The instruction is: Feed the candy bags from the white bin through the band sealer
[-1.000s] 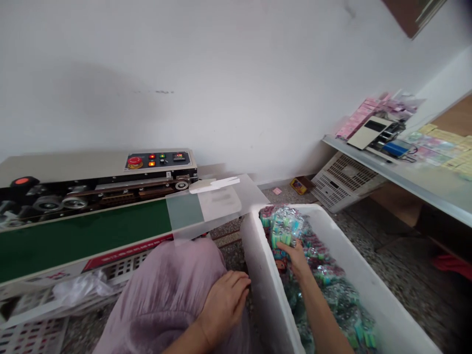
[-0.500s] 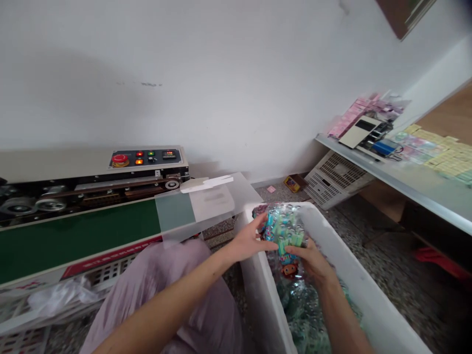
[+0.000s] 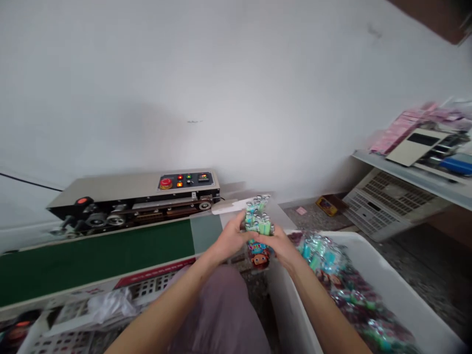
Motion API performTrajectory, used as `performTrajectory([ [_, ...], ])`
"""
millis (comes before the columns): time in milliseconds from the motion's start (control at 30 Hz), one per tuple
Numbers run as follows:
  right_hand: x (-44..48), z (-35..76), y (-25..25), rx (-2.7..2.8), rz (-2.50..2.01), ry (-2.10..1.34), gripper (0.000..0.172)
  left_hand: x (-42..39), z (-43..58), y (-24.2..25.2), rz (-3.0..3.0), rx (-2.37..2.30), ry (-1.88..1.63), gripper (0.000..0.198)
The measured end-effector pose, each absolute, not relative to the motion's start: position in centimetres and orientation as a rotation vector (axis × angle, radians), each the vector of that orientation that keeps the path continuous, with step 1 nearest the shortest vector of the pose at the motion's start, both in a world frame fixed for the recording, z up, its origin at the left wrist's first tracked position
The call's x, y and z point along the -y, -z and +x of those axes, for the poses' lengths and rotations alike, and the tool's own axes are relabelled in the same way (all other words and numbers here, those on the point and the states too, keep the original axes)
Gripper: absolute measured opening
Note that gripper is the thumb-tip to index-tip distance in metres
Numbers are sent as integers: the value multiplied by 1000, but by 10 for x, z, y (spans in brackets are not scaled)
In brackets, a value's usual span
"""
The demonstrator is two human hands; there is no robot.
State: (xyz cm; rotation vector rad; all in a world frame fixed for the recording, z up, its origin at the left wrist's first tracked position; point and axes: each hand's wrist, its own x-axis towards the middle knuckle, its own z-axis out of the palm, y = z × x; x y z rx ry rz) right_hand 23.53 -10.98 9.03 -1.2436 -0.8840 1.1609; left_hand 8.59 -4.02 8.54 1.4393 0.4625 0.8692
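Nearest to me, at six o'clock in my view, is my lap [image 3: 221, 319] in lilac cloth, and both forearms go up from it toward the middle. To the left of the lap, at about eight o'clock, some crumpled clear film [image 3: 110, 305] lies on a perforated surface.

The left hand [image 3: 229, 241] and the right hand [image 3: 283, 246] meet in front of me and both are closed on one packet [image 3: 258, 223] of small green and blue pieces. The left hand grips it from the nine o'clock side, the right hand from the three o'clock side, with the fingers curled around it and not spread. Neither hand is nearer than the other; they share the hold. The long axis of the packet runs from six to twelve o'clock, almost upright, with the cartoon label [image 3: 259, 256] at the six o'clock end, below the fingers.

The packet is held in the air, above the gap between two things. At four o'clock from it stands the white tub [image 3: 285, 309], with many loose packets [image 3: 328, 260] of the same kind inside. At nine o'clock from it, just beside the left hand, the green belt [image 3: 99, 255] ends.

Behind the belt, at ten o'clock, is the sealing machine [image 3: 121, 187] with its control panel [image 3: 186, 180], whose lamps are lit. Farther away, at two o'clock, a white crate [image 3: 387, 201] leans under a shelf [image 3: 416, 178].
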Motion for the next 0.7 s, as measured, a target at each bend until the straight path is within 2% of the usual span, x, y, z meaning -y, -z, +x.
performTrajectory([
  [167, 61, 208, -96, 863, -1127, -1200, 53, -3, 61, -99, 1443, -547, -979, 45],
  [367, 36, 203, -80, 672, -1043, -1210, 59, -25, 50, -72, 1324, -645, -1059, 42],
  [533, 9, 199, -62, 555, -1219, -832, 57, -25, 54, -63, 1678, -952, -1148, 31],
  [633, -6, 185, -54, 554, -1297, -573, 55, -18, 61, -61, 1884, -1079, -1185, 39],
  [700, -10, 173, -51, 561, -1316, -516, 55, -13, 65, -56, 1890, -1069, -1164, 45],
])
